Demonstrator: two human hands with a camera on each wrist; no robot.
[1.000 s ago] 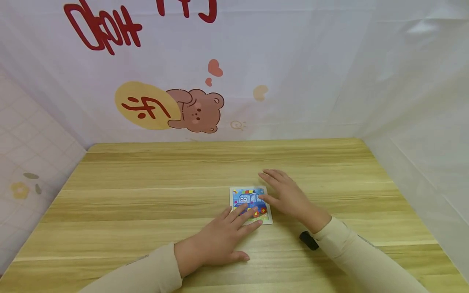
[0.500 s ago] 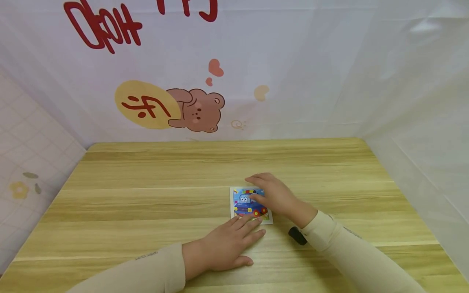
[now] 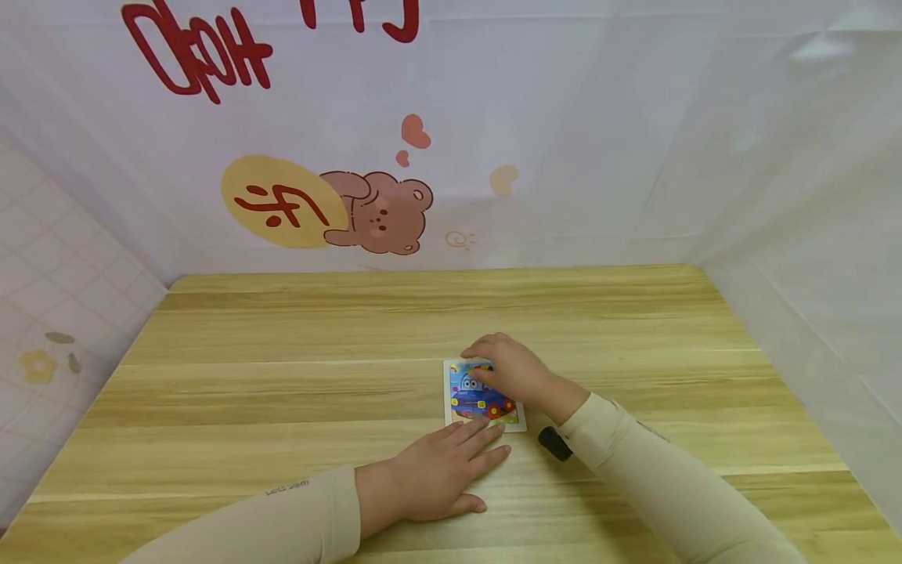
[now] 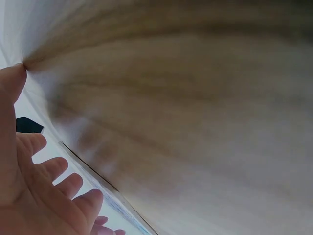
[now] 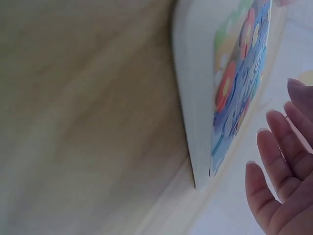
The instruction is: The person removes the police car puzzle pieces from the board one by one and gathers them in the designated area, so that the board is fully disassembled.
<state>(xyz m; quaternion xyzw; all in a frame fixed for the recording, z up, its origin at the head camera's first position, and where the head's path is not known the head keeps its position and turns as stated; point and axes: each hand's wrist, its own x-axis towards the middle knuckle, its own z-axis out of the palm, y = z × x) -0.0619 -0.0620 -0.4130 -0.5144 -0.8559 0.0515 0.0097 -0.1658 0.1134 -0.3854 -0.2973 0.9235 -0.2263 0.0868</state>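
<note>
A small square picture puzzle lies flat on the wooden table, its white frame round a blue cartoon car with red wheels. Spread out at its near edge, my left hand has its fingertips overlapping the border. Over the upper right of the puzzle hovers my right hand, covering part of the car's roof. In the right wrist view, that hand's loosely bent fingers hold nothing and stand apart from the picture. The left wrist view catches the left hand's fingers beside the frame's edge.
The wood-grain table reaches back to a white cloth printed with a bear and red characters. More pale cloth stands along both sides. A small black object shows under the right wrist.
My right hand has moved left, further over the puzzle. My left hand has slid back toward the near edge, uncovering the lower part of the car. The puzzle stays about where it was.
</note>
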